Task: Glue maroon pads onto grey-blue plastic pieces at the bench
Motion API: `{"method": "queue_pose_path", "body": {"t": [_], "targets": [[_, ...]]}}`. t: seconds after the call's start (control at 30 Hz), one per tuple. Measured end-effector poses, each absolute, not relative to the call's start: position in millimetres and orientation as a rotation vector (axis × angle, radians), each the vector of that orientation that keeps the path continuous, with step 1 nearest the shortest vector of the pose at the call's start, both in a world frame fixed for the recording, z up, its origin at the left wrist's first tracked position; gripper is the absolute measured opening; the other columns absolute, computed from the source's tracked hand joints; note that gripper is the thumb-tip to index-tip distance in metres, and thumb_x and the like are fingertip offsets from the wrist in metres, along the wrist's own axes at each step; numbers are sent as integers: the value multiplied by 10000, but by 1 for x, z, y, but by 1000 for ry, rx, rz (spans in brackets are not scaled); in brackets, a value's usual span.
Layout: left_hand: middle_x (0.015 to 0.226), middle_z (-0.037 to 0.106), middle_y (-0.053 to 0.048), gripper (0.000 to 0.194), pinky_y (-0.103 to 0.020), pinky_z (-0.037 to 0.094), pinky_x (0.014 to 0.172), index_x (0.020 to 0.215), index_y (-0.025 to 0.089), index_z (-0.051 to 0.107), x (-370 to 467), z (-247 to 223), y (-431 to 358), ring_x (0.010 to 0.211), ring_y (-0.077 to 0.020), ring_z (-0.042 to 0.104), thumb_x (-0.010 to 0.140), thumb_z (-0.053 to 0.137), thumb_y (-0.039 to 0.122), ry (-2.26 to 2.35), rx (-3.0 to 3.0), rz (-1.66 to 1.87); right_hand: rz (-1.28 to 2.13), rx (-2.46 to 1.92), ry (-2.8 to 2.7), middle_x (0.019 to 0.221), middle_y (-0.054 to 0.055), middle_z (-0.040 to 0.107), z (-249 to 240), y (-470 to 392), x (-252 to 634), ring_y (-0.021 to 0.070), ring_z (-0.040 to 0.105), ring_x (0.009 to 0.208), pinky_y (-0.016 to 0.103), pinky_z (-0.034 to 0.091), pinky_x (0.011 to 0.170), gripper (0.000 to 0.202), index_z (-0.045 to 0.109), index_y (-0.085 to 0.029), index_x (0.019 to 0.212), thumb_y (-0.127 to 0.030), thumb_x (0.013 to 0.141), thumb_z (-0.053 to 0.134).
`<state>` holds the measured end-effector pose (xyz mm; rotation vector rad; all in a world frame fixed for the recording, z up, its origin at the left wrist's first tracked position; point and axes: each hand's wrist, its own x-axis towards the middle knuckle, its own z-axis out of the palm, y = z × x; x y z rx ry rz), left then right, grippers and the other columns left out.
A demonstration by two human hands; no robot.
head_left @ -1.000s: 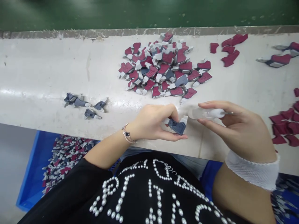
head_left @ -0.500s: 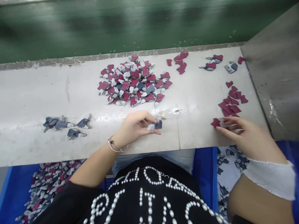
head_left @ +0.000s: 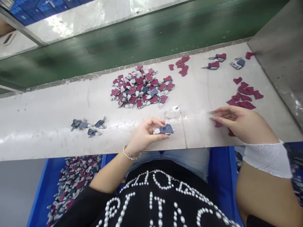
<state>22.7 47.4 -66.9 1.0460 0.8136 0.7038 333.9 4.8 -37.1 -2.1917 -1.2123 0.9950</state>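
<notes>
At white bench (head_left: 47,105): L hand (head_left: 148,132) w/ grey-blue pc (head_left: 166,129), R hand (head_left: 249,123) by red pcs (head_left: 218,124)

Near L, below bench edge: blue bin (head_left: 39,192) w/ pile of mixed red/grey/white parts (head_left: 68,186). Far L, past green strip (head_left: 142,53), some blue crates (head_left: 40,9) in top corner. On L part of bench, approx. 4 grey-blue parts w/ pale ends (head_left: 94,132), near each other, apart from L hand.

Mid-bench, near side: L hand, bracelet (head_left: 129,154) at wrist, holds grey-blue pc btwn thumb & fingertips; grip narrow, closed on it. Pc's dark body is to R, white end to L, toward palm; can't tell if it touches bench. Far side of L hand: big heap (head_left: 142,86) of red/grey/white parts. Just beyond held pc, slightly R: clear bottle (head_left: 172,113) w/ white cap & thin tip, on bench.

R of heap, far side: few loose red plates (head_left: 183,71). Further R: 2 red-topped parts (head_left: 214,65), then grey-white part (head_left: 238,63), then single red plate (head_left: 249,55) near metal panel (head_left: 281,63).

Near R: R hand, thumb & index tips close together, pointing L; blurred, so can't tell if anything's btwn them. Red pcs lie right by it, partly hidden; larger red cluster (head_left: 246,97) just beyond. White mesh cuff (head_left: 267,159) round R wrist. Below bench: another blue bin, R side (head_left: 221,179).
</notes>
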Motion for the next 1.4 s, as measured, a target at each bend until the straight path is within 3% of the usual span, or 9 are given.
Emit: {"method": "queue_pose_path", "body": {"t": [0.07,0.17,0.37,0.43,0.57,0.7,0.87,1.13,1.4], "targets": [[1075,668,-52,413,-306,622,823,902,177,614,26,-71,36,910,-150,711,637,923,245,805,1005,735,1037,-2118,-1215,903,88,789,-39,3,324,218,750,847,284,574,674,254,725,-208,1075,-342,860,715],[1040,646,-27,413,-266,604,753,911,185,614,32,-75,24,855,-121,692,643,920,251,840,996,791,1087,-2043,-1234,984,68,801,-47,2,308,229,756,963,322,579,893,237,755,-223,1060,-312,840,743],[1053,699,-51,397,-317,600,890,891,169,666,42,-76,18,959,-153,717,618,938,263,939,1043,892,1049,-1993,-1289,994,56,800,-52,2,296,281,732,1011,421,541,986,108,810,-251,869,-319,788,786],[1046,713,-54,387,-347,614,908,885,170,689,44,-78,19,969,-166,723,609,942,266,933,1031,910,1049,-1957,-1302,979,54,799,-44,-2,293,279,733,992,434,551,974,123,814,-257,884,-339,803,773],[1015,726,-47,342,-355,651,851,889,181,704,45,-83,18,941,-175,733,640,926,259,925,1048,980,1235,-1740,-1382,934,26,800,-24,-15,272,236,758,841,369,639,785,219,811,-288,922,-475,854,719],[1056,718,-38,263,-274,639,838,939,199,710,46,-87,16,958,-145,741,732,872,200,852,1121,1042,1394,-1558,-1358,966,7,799,-12,-18,245,204,764,850,310,650,753,213,757,-301,1040,-433,877,725],[1050,692,-39,248,-244,617,868,989,191,713,44,-91,15,988,-126,715,775,828,143,779,1276,1116,1434,-1603,-1334,836,21,773,-15,-10,236,183,739,752,262,609,665,260,737,-237,860,-494,836,768],[1003,687,-41,305,-233,611,742,980,177,704,40,-92,18,893,-130,693,728,876,191,818,1544,1221,1433,-1657,-1321,792,20,756,-15,-5,236,147,700,690,217,575,618,290,727,-219,849,-505,830,770],[964,718,-49,265,-275,625,816,986,160,705,36,-87,24,908,-132,707,768,847,216,787,1822,1310,1499,-1646,-1292,727,13,741,-14,-1,231,146,692,671,214,581,625,306,721,-214,816,-502,783,819]]}}
